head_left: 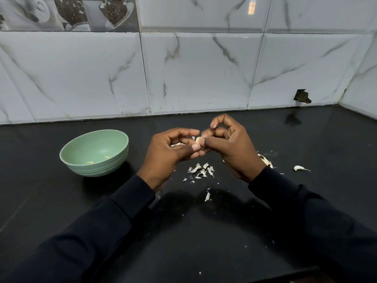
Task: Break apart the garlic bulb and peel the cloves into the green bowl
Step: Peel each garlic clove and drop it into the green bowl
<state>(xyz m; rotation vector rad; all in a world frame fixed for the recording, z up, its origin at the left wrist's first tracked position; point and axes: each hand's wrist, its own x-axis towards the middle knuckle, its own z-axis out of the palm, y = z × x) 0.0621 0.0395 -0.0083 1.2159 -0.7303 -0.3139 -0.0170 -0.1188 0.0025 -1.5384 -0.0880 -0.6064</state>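
Above the glossy black surface [204,252], the left hand [171,154] and right hand [230,146] meet, each with fingers curled, pinching one small pale garlic clove [197,139] between thumbs and fingertips. The pale green ribbed bowl [94,154] stands to the left, yellowish peeled bits inside. White papery skins [201,170] lie scattered beneath the hands, and a loose unpeeled clove [298,168] lies far right.

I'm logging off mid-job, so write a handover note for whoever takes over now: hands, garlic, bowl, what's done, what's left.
Left hand and right hand both pinch one garlic clove above the counter, mid-peel.
Green bowl sits to the left, two pale pieces inside.
Done: skins litter the counter under the hands.
Left: finish this clove, drop it in the bowl, then peel the loose clove and garlic bits at right.
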